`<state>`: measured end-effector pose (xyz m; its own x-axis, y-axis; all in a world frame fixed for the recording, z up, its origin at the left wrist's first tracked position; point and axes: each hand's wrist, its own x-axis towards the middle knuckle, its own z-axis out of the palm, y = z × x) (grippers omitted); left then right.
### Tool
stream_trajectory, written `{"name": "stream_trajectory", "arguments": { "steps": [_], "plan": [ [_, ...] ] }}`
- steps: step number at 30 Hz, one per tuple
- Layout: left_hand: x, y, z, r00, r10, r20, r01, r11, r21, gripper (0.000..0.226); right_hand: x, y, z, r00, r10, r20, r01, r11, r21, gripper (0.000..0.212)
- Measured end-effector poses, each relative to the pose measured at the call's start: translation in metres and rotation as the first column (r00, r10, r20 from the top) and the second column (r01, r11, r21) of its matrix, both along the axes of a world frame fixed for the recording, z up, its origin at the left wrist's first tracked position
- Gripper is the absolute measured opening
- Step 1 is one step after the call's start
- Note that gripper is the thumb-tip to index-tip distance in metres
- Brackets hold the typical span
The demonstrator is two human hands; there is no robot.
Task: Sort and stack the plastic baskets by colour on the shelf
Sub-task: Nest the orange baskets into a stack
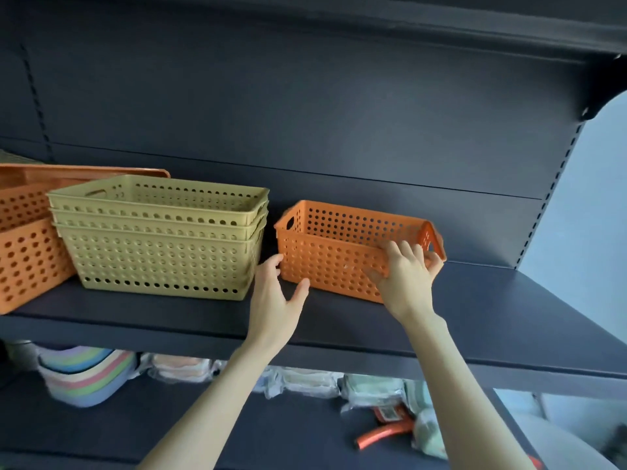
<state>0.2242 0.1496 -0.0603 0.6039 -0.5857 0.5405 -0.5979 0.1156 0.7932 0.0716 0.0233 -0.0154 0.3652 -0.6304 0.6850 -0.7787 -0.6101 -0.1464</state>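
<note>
orange basket on shelf | left hand spread, at left corner | right hand grips front rim

orange basket: one, perforated, upright, open top, handle hole in each end; stands alone right of centre, long side to the front, slightly angled.
yellow stack: three pale yellow perforated baskets, nested, upright; just left of the orange basket, narrow gap.
orange stack: far left, beside the yellow stack, cut off by the frame; count unclear.
shelf: dark flat board, carries all.
</note>
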Motion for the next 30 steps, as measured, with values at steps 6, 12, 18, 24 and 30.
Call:
{"name": "stream_trajectory", "arguments": {
  "steps": [6, 12, 18, 24, 30],
  "plan": [
    [-0.007, -0.011, 0.012, 0.990, -0.085, -0.114, 0.088, 0.996, 0.023, 0.082, -0.038, 0.017, -0.014, 0.958, 0.106, 0.265, -0.079, 0.991, -0.109, 0.027],
    [-0.033, 0.007, 0.030, 0.982, -0.159, -0.104, 0.142, 0.978, -0.154, 0.076, -0.073, 0.051, -0.003, 0.901, 0.196, 0.387, -0.131, 0.974, -0.187, 0.033],
    [-0.056, 0.070, 0.048, 0.994, -0.101, -0.049, 0.080, 0.944, -0.320, 0.077, -0.103, 0.110, 0.026, 0.844, 0.315, 0.433, -0.188, 0.932, -0.311, 0.029],
    [-0.040, 0.150, 0.058, 0.998, -0.034, -0.044, 0.012, 0.905, -0.426, 0.074, -0.079, 0.169, 0.048, 0.799, 0.448, 0.401, -0.313, 0.880, -0.358, 0.027],
    [0.023, 0.236, 0.064, 0.999, 0.018, -0.042, -0.034, 0.902, -0.430, 0.068, 0.001, 0.229, 0.054, 0.737, 0.558, 0.381, -0.430, 0.822, -0.373, 0.029]
  ]
}}
